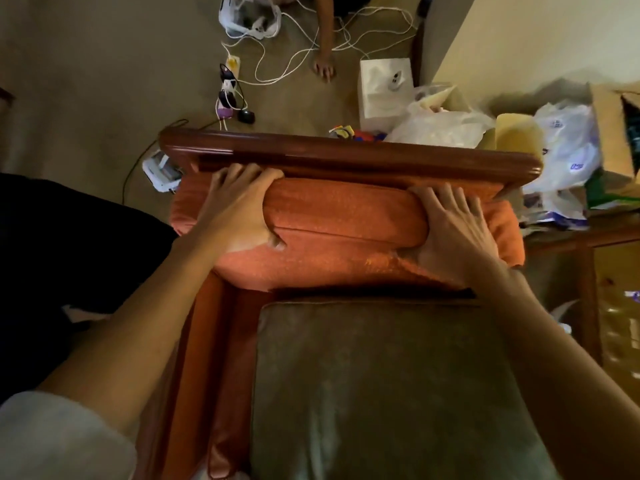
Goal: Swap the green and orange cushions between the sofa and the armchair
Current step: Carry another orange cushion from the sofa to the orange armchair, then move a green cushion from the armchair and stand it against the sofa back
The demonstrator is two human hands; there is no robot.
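An orange cushion [346, 216] stands against the dark wooden back rail [346, 150] of the chair, bulging between my hands. My left hand [239, 209] grips its left part, fingers over the top edge and thumb pressed into the front. On its right part, my right hand [453, 230] clasps the cushion with fingers spread upward. A dull green cushion [381, 386] lies flat on the seat below, in front of the orange one. Orange upholstery [207, 358] shows along the seat's left side.
Behind the chair, the carpet holds white cables [294, 57], a power strip [228, 88], a white box [384, 88] and another person's hand [323, 67]. Plastic bags [561, 150] and cardboard pile on a wooden side table [588, 237] at right. A dark shape [69, 244] sits at left.
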